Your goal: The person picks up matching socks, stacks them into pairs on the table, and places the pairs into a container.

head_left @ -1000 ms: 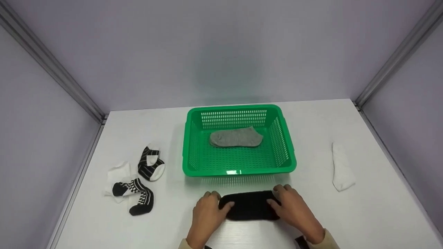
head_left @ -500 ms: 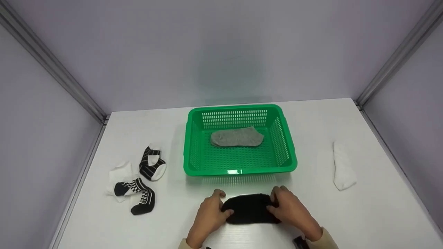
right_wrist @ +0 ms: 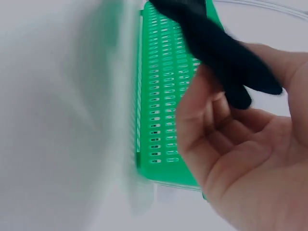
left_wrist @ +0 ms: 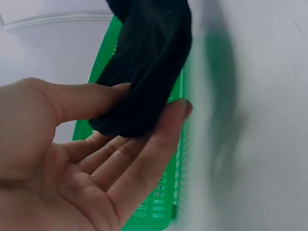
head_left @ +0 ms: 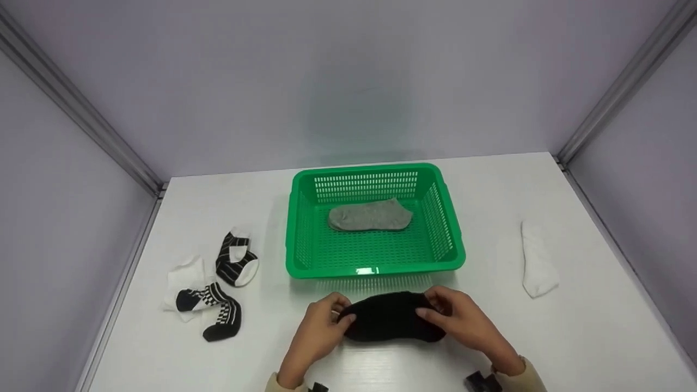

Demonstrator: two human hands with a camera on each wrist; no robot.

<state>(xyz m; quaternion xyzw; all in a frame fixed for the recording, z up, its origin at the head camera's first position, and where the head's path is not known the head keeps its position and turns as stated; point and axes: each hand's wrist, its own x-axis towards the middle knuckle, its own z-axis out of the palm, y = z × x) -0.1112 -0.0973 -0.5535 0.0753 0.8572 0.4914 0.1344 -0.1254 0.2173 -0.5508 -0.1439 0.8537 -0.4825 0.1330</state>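
A black sock (head_left: 389,317), perhaps a pair laid together, is stretched flat between my two hands just in front of the green basket (head_left: 375,270). My left hand (head_left: 321,329) pinches its left end, thumb on the near face and fingers behind, as the left wrist view shows with the dark cloth (left_wrist: 149,62). At the other end my right hand (head_left: 463,318) pinches the sock between thumb and fingers; in the right wrist view two dark layers (right_wrist: 226,57) hang from that grip. Inside the basket lies a grey sock (head_left: 370,215), possibly a stacked pair.
On the left of the white table (head_left: 261,348) lie a black-and-white striped sock (head_left: 234,260), a checkered sock (head_left: 222,321) and a white sock (head_left: 185,272). A white sock (head_left: 537,261) lies at the right. Walls enclose the back and sides.
Both hands have lifted the black sock off the table and moved it slightly away from me, closer to the basket. The basket and other socks stay where they were.
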